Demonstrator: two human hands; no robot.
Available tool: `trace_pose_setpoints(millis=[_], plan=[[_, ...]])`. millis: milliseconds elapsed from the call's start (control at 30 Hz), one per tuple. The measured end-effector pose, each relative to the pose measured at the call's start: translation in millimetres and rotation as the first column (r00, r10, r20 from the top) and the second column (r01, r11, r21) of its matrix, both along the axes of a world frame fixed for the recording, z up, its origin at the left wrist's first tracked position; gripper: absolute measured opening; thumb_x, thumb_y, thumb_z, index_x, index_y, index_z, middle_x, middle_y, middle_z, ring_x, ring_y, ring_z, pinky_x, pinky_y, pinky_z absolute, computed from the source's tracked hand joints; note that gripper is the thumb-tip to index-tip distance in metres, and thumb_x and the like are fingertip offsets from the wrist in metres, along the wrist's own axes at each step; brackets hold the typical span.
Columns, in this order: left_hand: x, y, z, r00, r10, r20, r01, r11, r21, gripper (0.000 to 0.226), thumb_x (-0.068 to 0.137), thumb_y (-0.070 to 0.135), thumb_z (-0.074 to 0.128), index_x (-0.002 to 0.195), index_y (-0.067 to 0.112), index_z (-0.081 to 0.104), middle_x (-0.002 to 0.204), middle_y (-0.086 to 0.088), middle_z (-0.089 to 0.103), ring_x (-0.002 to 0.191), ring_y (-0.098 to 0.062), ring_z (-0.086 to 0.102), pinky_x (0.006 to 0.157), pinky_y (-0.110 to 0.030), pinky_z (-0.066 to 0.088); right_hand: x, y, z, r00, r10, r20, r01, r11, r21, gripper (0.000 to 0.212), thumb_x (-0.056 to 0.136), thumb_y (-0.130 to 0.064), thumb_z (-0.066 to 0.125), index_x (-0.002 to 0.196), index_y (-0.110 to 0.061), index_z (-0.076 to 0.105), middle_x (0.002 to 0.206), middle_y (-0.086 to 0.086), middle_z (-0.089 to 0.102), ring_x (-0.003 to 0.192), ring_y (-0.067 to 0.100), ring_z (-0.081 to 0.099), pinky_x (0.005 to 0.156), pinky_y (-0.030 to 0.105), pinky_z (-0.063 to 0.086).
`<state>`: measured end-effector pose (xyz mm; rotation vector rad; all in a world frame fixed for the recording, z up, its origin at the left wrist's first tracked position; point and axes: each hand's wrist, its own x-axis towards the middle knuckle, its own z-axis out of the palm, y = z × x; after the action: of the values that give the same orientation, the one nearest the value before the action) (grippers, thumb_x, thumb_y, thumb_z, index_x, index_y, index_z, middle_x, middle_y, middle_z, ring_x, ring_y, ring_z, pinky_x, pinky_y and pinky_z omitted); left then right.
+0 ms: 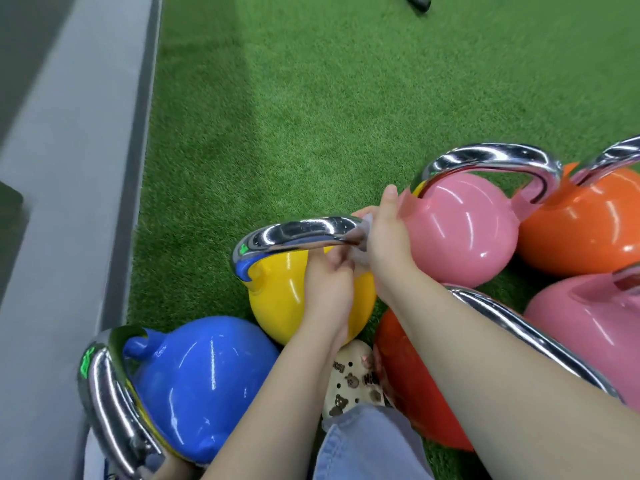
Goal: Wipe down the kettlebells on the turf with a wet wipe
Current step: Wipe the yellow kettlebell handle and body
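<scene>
A yellow kettlebell [277, 299] with a chrome handle [298, 232] stands on the green turf [311, 98]. My right hand [384, 233] grips a thin white wet wipe [362, 252] around the right end of that handle. My left hand [329, 289] reaches under the handle, its fingers curled near the wipe; whether it holds the handle or the wipe I cannot tell. Around it stand a blue kettlebell [204, 382], a pink one [460, 230], an orange one [581, 220], a red one [408, 386] and another pink one [581, 327].
A grey ledge [69, 202] runs along the left edge of the turf. My patterned shoe [353, 379] and jeans leg [367, 445] sit between the kettlebells. A dark object [417, 1] lies at the far top of the turf.
</scene>
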<state>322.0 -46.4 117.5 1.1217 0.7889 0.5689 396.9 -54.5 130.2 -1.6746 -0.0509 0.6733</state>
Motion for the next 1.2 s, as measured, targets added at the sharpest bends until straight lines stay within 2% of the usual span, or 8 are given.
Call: trace_pose_setpoints(millis=[100, 200, 300, 467, 700, 933, 1033, 1200], plan=[[-7, 0, 6, 0.98, 0.075, 0.182, -0.045, 0.985, -0.166, 0.049, 0.08, -0.026, 0.03, 0.098, 0.009, 0.059, 0.074, 0.002, 0.057, 0.069, -0.005, 0.053, 0.066, -0.014, 0.046, -7, -1, 19, 0.97, 0.172, 0.169, -0.17, 0.985, -0.028, 0.063, 0.094, -0.057, 0.018, 0.057, -0.023, 0.056, 0.062, -0.004, 0.059, 0.084, 0.028, 0.06, 0.087, 0.041, 0.047], [-17, 0, 7, 0.93, 0.144, 0.338, 0.005, 0.914, -0.405, 0.052, 0.079, -0.026, 0.028, 0.111, 0.007, 0.052, 0.087, -0.003, 0.064, 0.075, -0.008, 0.062, 0.067, -0.015, 0.052, -13, -9, 26, 0.901, 0.314, 0.299, -0.314, 0.948, -0.048, 0.038, 0.094, -0.041, 0.036, 0.065, -0.032, 0.059, 0.076, -0.012, 0.059, 0.089, 0.017, 0.057, 0.089, 0.034, 0.047], [-26, -1, 9, 0.934, 0.205, 0.293, -0.039, 0.872, -0.488, 0.048, 0.081, -0.02, 0.04, 0.116, 0.012, 0.05, 0.095, -0.004, 0.065, 0.069, -0.008, 0.065, 0.062, -0.021, 0.053, -22, -24, 26, 0.866, 0.351, 0.357, -0.364, 0.931, -0.03, 0.021, 0.078, -0.026, 0.046, 0.077, -0.041, 0.061, 0.088, -0.014, 0.064, 0.094, 0.017, 0.06, 0.09, 0.042, 0.048], [-36, -6, 11, 0.962, 0.148, 0.228, -0.009, 0.856, -0.516, 0.049, 0.075, -0.005, 0.059, 0.121, 0.005, 0.045, 0.083, -0.009, 0.061, 0.058, -0.009, 0.061, 0.052, -0.019, 0.051, -23, -43, 23, 0.833, 0.252, 0.492, -0.24, 0.967, -0.088, 0.048, 0.058, -0.011, 0.038, 0.098, -0.034, 0.053, 0.101, -0.009, 0.058, 0.108, 0.014, 0.053, 0.099, 0.032, 0.041], [-60, -8, 13, 1.0, 0.013, -0.005, -0.013, 0.993, -0.114, 0.003, 0.068, 0.023, 0.068, 0.068, 0.024, 0.071, 0.07, 0.007, 0.065, 0.068, -0.003, 0.057, 0.067, -0.015, 0.047, -16, -56, 25, 0.8, 0.309, 0.514, -0.242, 0.95, -0.196, 0.035, 0.078, 0.007, 0.051, 0.088, -0.026, 0.056, 0.069, -0.009, 0.045, 0.068, 0.009, 0.046, 0.068, 0.022, 0.037], [-61, 0, 37, 0.983, -0.181, 0.034, 0.171, 0.963, 0.208, 0.006, 0.081, 0.018, 0.057, 0.077, 0.014, 0.054, 0.089, 0.011, 0.073, 0.077, -0.005, 0.058, 0.069, -0.009, 0.045, -5, -66, 58, 0.699, 0.414, 0.582, -0.31, 0.91, -0.275, 0.052, 0.074, 0.013, 0.041, 0.106, -0.025, 0.058, 0.098, -0.015, 0.054, 0.095, 0.003, 0.049, 0.083, 0.012, 0.038], [-59, 3, 43, 0.958, -0.286, 0.033, 0.268, 0.928, 0.259, 0.003, 0.08, 0.018, 0.054, 0.078, 0.015, 0.053, 0.087, 0.011, 0.073, 0.084, -0.001, 0.063, 0.073, -0.011, 0.046, 3, -69, 74, 0.656, 0.637, 0.406, -0.65, 0.749, -0.125, 0.064, 0.066, 0.024, 0.03, 0.097, -0.027, 0.054, 0.103, -0.011, 0.061, 0.098, -0.004, 0.056, 0.083, 0.001, 0.037], [-52, 9, 46, 0.967, -0.251, -0.047, 0.247, 0.873, 0.421, 0.006, 0.077, 0.018, 0.057, 0.076, 0.023, 0.058, 0.071, 0.019, 0.061, 0.071, 0.005, 0.052, 0.066, -0.009, 0.04, 21, -73, 84, 0.45, 0.869, 0.205, -0.866, 0.481, -0.137, 0.039, 0.078, 0.003, 0.065, 0.104, -0.025, 0.056, 0.103, -0.001, 0.067, 0.08, 0.009, 0.055, 0.079, 0.025, 0.05]])
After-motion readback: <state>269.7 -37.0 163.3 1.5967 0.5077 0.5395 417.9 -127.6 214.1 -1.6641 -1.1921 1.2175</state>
